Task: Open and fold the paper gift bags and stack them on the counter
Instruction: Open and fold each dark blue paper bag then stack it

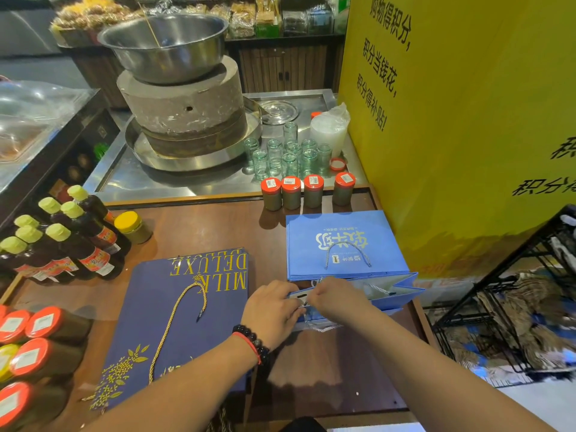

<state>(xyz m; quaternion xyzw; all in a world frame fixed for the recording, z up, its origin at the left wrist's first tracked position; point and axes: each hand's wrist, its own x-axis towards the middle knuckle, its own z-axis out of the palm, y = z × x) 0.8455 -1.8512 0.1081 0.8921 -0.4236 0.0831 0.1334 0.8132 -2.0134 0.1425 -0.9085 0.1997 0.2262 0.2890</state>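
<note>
I am working on a light blue paper bag (383, 296) that lies at the near right part of the brown counter (327, 369). Its mouth looks partly open, and I can see some of the white inside. My left hand (271, 313) holds the left end of the bag, with my fingers curled over its edge. My right hand (335, 296) is closed in a pinch at the same end. It seems to hold the bag's white string handle, but the string is thin, so I am not sure.

Just behind this bag is a stack of flat light blue bags (343, 244). The bag in my hands touches the front of that stack.

I think I am in the middle of the fold step. Next I need to tuck the handle in, press the sides flat, and lay the bag on top of the stack. I must line up the edges so the stack stays neat.

To the left lies a big dark blue bag (174, 332) with a gold cord. Behind the stack stand four jars with red lids (307, 192). Dark bottles with yellow caps (62, 238) sit at the far left.
</note>
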